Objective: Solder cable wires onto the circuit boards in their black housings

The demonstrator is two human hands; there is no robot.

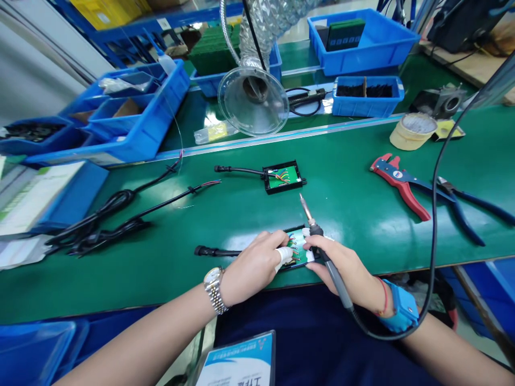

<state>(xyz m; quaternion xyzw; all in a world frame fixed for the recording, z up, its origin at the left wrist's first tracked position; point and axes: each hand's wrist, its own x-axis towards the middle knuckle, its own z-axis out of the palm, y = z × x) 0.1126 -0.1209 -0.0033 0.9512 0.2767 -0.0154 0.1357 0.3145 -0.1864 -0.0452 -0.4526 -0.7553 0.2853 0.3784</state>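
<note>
A soldering iron (336,281) is held in my right hand (348,262), its metal tip pointing up and away from me. Under both hands lies a green circuit board (296,241) in a black case, with several coloured wires on it. My left hand (257,260) grips the case's left side with bent fingers, one of them wrapped in white tape. White pieces cover the fingertips of my right hand, which touch the board's right edge. A black cable (215,251) runs out leftward from beneath my left hand. Farther off sits a second cased circuit board (287,182) with its own cable.
Black cables (116,209) lie at left. A fume extraction funnel (253,102) hangs over the back. Red-handled wire strippers (406,187), blue-handled cutters (478,198) and a round tub (412,131) are at right. Blue bins (362,51) line the back. The iron's cord (434,214) loops at right.
</note>
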